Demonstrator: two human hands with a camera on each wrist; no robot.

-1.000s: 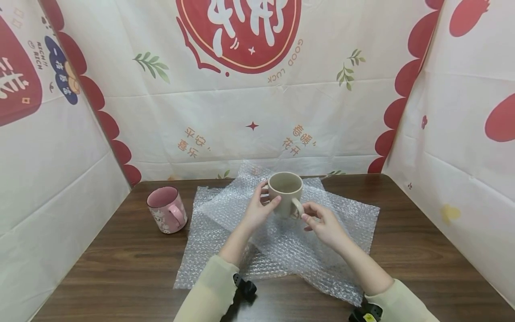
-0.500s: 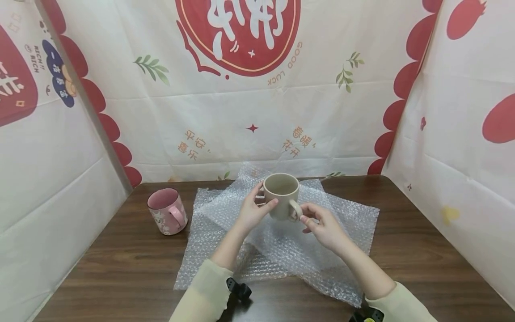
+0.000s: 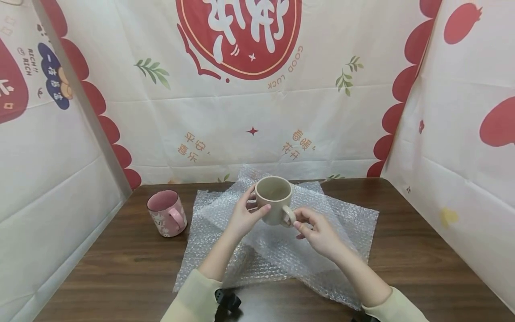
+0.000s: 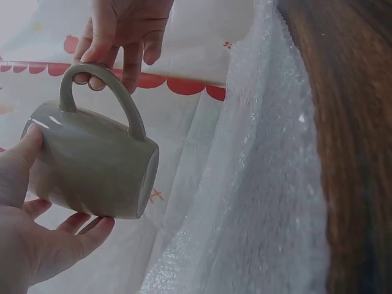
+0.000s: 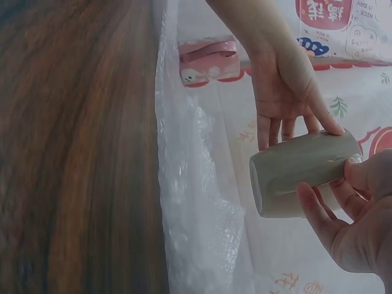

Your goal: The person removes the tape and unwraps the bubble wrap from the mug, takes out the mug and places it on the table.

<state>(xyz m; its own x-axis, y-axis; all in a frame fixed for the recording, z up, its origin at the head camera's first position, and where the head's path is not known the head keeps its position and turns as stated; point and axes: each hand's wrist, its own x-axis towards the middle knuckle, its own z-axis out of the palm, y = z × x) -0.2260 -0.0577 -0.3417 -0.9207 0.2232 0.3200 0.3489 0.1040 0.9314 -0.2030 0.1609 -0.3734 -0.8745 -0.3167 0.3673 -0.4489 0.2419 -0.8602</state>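
Note:
A grey-green mug [image 3: 275,206] is held up over the bubble wrap [image 3: 281,259], its mouth towards me. My left hand [image 3: 244,218] grips the mug's body from the left, thumb in front and fingers behind. With thumb and fingertips my right hand [image 3: 319,234] pinches the handle on the right side. In the left wrist view the handle [image 4: 104,79] shows clearly, with the right hand's fingers through and around it. The right wrist view has the mug [image 5: 300,168] between both hands, its handle largely covered by the right hand.
A pink mug [image 3: 167,213] with a white pattern stands on the brown wooden table [image 3: 112,268], left of the bubble wrap. Overlapping bubble wrap sheets spread across the table's middle. Printed white cloth [image 3: 225,112] encloses the back and both sides.
Both hands have shifted the grey-green mug a little to the left and towards me, keeping their hold. The pink mug and bubble wrap stay where they were; the head view has tilted up slightly.

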